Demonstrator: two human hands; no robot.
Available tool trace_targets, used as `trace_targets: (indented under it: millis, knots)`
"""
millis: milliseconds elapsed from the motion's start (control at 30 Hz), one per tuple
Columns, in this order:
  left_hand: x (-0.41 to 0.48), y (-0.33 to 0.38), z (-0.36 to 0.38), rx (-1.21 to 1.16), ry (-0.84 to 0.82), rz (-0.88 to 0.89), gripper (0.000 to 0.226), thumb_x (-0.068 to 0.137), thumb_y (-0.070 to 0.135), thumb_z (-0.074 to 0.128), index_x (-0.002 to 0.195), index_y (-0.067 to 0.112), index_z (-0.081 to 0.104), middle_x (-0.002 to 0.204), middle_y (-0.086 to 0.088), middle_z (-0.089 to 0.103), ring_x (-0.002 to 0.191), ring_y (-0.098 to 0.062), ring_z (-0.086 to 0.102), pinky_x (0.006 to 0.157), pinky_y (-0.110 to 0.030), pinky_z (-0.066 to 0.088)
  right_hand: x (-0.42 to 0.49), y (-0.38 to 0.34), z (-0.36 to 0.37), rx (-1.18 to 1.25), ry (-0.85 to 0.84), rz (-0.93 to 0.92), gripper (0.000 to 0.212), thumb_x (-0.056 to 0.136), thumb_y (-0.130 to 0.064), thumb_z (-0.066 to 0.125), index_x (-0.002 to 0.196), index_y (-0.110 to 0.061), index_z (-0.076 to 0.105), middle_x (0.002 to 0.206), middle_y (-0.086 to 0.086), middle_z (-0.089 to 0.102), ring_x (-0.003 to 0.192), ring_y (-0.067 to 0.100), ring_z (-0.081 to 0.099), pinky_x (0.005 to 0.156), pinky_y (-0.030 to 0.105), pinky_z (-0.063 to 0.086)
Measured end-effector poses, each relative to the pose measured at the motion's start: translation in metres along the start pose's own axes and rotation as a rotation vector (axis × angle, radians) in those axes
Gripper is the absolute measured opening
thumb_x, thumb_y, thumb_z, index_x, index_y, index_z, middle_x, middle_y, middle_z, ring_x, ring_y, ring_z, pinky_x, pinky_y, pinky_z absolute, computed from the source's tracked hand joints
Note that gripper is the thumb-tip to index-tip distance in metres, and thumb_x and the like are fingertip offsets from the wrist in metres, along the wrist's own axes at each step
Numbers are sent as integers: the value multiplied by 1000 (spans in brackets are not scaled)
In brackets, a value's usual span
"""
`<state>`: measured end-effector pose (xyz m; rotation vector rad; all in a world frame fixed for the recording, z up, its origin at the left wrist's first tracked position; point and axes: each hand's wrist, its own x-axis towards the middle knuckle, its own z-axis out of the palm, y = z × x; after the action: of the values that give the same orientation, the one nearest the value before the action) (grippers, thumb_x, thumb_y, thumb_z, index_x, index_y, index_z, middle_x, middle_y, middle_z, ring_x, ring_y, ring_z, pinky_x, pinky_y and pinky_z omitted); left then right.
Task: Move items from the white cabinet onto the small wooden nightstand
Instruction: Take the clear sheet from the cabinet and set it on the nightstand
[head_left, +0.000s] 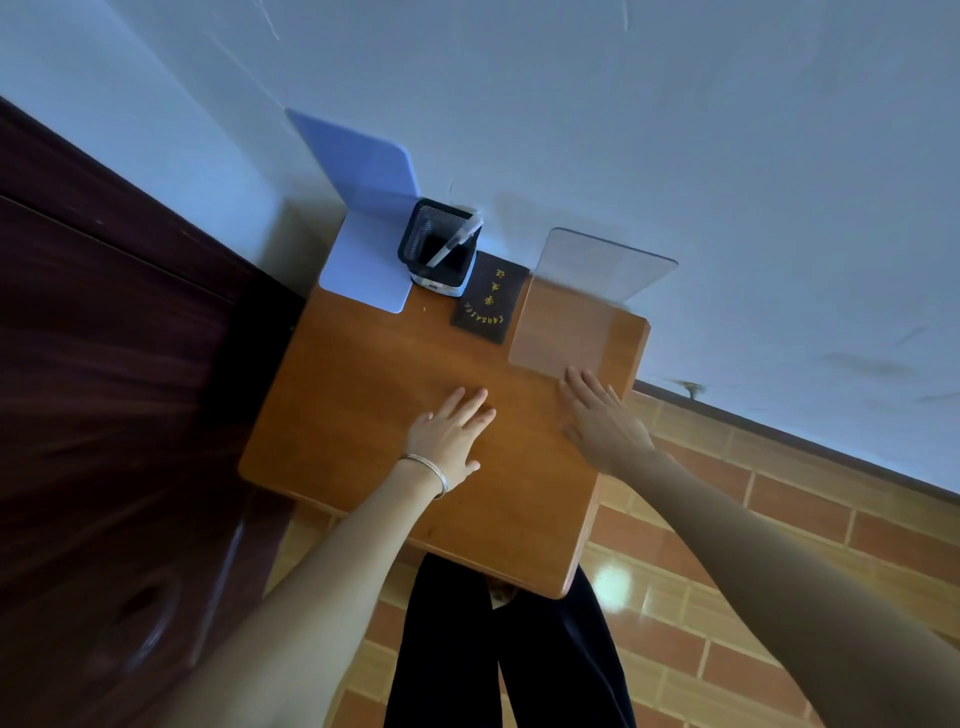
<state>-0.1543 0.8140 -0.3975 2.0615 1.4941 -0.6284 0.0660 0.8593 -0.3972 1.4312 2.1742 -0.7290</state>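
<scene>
Over the nightstand (363, 395), both hands (452, 431) hover flat.

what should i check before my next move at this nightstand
1. Left hand free: ok, fingers straight, holding nothing.
2. Right hand free: ok, open, fingertips by the clear bookend base.
3. Clear bookend standing: ok.
4. Pen holder upright: ok, pen inside.
5. Room on the nightstand: ok, front part bare.
6. Items left on the white cabinet: cannot tell, out of view.
</scene>
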Motion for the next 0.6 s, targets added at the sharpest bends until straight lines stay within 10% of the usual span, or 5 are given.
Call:
trace_targets:
  millis: [600]
  knots:
    - [-4,-8,-49,27,93,-10,65,92,29,54,147,28,19,157,3,5,142,-23,9,110,-40,23,0,-16,-52,3,89,-23,56,97,-28,43,146,-17,18,154,5,16,141,23,15,113,42,14]
